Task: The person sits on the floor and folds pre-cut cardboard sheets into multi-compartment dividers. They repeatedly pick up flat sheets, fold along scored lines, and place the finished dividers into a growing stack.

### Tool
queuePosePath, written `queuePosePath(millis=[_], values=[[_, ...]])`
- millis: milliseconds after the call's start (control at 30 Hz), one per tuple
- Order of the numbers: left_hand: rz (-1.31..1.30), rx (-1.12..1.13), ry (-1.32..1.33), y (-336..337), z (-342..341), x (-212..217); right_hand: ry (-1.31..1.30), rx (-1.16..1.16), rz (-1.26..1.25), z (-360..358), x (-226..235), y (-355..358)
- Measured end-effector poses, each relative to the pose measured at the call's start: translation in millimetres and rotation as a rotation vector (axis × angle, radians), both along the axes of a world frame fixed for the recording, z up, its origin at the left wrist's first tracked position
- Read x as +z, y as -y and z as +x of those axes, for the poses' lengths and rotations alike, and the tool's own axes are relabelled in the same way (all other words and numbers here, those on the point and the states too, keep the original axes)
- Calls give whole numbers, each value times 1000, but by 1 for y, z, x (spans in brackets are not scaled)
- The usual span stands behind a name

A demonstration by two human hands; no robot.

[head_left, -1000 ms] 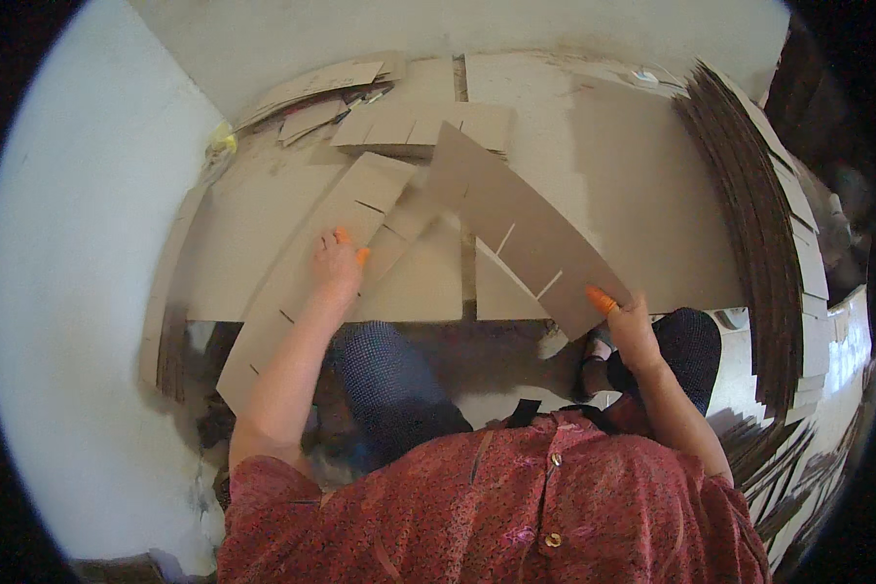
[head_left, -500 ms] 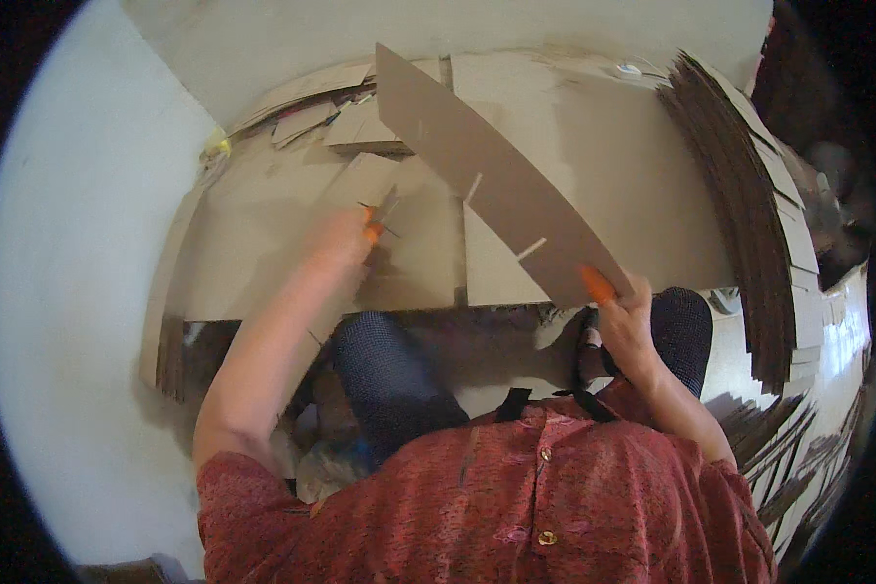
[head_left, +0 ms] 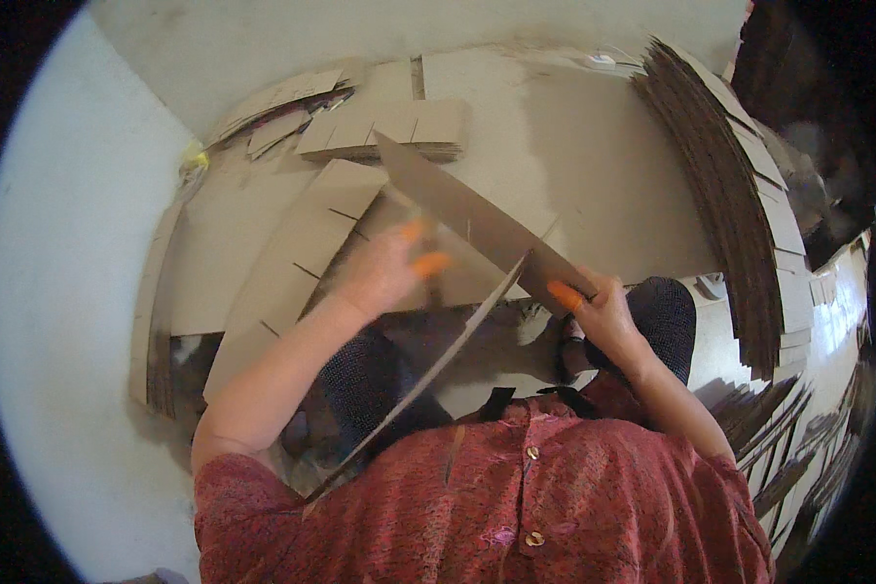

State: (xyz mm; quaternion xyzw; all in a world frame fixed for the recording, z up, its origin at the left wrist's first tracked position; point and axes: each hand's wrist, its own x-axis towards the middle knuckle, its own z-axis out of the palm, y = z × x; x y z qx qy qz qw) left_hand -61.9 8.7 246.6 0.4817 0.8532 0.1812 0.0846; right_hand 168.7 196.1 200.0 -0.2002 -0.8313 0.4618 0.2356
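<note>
My right hand [head_left: 603, 316] grips the near end of a long brown cardboard strip [head_left: 467, 214], which slants up to the left above the table. A second cardboard strip [head_left: 457, 346], seen nearly edge-on, crosses it near that hand and runs down toward my shirt. My left hand [head_left: 384, 268], blurred, is left of the crossing strips. Its orange-covered fingertips are apart, with nothing visible between them. Beneath my left forearm is a pale slotted cardboard piece [head_left: 297, 243], reaching past the table's front edge. Orange covering also shows on my right thumb.
A stack of slotted cardboard [head_left: 389, 127] lies at the back of the table [head_left: 613, 175], with loose pieces to its left. A tall row of cardboard strips [head_left: 720, 185] lines the right side. More strips stand at the left edge and lower right. A wall borders the left.
The held strip has dropped lower, and an edge-on strip now crosses it. My left hand has moved right and nearer. The slotted piece under my left forearm now shows far more.
</note>
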Motion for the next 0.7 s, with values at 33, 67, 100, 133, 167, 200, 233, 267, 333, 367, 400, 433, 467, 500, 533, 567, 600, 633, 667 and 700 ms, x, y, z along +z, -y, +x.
queuePosePath(millis=[33, 67, 100, 133, 167, 200, 233, 267, 333, 367, 400, 433, 467, 500, 533, 567, 600, 633, 667, 700], values=[[28, 93, -181, 15, -31, -28, -77, 6, 105, -1, 13, 6], [56, 183, -362, 33, -60, -58, -155, 9, 210, -1, 25, 11], [2, 280, -534, 45, -75, -70, -201, 35, 380, -4, 35, 10], [-55, 377, -705, 57, -87, -78, -246, 63, 547, -14, 45, 5], [-158, 399, -576, 67, -102, -83, -291, 88, 718, -23, 52, 2], [-257, 423, -447, 74, -119, -83, -249, 106, 743, -33, 55, 4], [-354, 441, -318, 74, -127, -79, -205, 120, 768, -43, 58, 7], [-318, 427, -314, 75, -131, -78, -163, 135, 792, -52, 60, 8], [-248, 405, -305, 79, -137, -77, 105, 144, 736, -67, 58, 6], [-209, 382, -360, 82, -142, -76, 238, 150, 705, -71, 57, 6], [-170, 359, -416, 84, -148, -74, 224, 130, 734, -72, 59, 7], [-134, 344, -470, 91, -151, -74, 208, 118, 761, -72, 62, 10], [-159, 364, -381, 85, -148, -62, 200, 90, 789, -70, 62, 8], [-184, 384, -291, 79, -145, -49, 202, 107, 759, -68, 57, 6], [-207, 400, -205, 73, -138, -36, 203, 119, 730, -66, 48, 3], [-143, 371, -186, 71, -134, -31, 201, 136, 704, -64, 40, 1], [-79, 342, -168, 70, -131, -27, 134, 132, 653, -58, 36, -2], [-19, 316, -149, 70, -128, -25, 65, 132, 600, -54, 32, -4], [-31, 321, -155, 68, -127, -22, -3, 131, 547, -49, 31, -3], [-44, 326, -161, 62, -127, -19, -68, 155, 574, -43, 32, -1]])
